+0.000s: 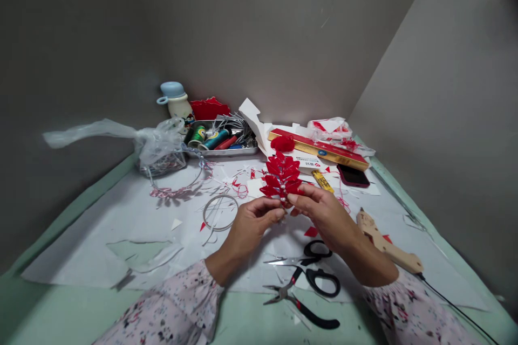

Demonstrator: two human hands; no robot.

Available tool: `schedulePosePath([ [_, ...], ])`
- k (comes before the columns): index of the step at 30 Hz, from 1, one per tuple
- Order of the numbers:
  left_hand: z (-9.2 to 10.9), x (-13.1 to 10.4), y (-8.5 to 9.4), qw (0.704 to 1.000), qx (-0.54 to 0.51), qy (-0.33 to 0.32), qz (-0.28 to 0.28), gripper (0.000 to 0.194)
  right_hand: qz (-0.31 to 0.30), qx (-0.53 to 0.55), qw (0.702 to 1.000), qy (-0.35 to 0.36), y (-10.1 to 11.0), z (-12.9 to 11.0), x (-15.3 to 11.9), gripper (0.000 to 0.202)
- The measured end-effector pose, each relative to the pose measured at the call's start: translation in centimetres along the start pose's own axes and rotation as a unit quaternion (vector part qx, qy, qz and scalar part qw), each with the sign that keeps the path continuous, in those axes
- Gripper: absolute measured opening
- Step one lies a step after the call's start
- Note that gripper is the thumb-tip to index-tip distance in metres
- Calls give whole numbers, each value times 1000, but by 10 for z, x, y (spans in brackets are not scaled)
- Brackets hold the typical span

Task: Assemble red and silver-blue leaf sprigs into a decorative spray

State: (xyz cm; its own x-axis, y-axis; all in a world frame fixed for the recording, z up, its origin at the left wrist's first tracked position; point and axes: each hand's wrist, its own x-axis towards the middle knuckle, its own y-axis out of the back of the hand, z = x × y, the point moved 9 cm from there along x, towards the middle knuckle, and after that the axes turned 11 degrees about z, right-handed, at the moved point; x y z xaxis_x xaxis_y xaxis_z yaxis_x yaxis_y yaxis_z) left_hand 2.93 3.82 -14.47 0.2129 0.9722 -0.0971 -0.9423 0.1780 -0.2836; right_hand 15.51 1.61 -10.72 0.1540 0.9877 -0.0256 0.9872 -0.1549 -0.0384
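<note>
A red leaf-shaped ornament (282,170) with pearl-like beads along its stem stands upright between my hands, over the middle of the table. My left hand (254,221) pinches the low end of it with thumb and fingertips. My right hand (324,215) grips its lower right side, the thumb lying near the beads. Below the hands lie black-handled scissors (322,282) and, nearer to me, pliers (309,315) with red and black handles. To the left of my left hand is a wire ring (205,210).
A metal tray (226,151) with thread spools stands at the back, beside a bottle (177,102) and a plastic bag (158,143). A beaded hoop (174,192) lies left. On the right are a long red-gold box (329,152), a phone (353,176) and a corded beige tool (390,245).
</note>
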Motion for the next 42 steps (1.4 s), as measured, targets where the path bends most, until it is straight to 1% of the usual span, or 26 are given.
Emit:
schedulePosePath([
  [9,-4,0,0,1000,9,3,-1,12,36,-38,999,3,3,-4,0,18],
  [22,-4,-2,-1,1000,10,9,-4,11,44,-34,998,4,4,-6,-1,14],
  [27,-3,-2,0,1000,21,3,7,13,49,-36,998,3,3,-5,0,13],
  [33,-4,-3,0,1000,11,11,6,15,28,12,1000,1,0,-1,0,16],
  [42,1,-5,-2,999,32,-3,3,12,48,29,998,-4,2,3,1,7],
])
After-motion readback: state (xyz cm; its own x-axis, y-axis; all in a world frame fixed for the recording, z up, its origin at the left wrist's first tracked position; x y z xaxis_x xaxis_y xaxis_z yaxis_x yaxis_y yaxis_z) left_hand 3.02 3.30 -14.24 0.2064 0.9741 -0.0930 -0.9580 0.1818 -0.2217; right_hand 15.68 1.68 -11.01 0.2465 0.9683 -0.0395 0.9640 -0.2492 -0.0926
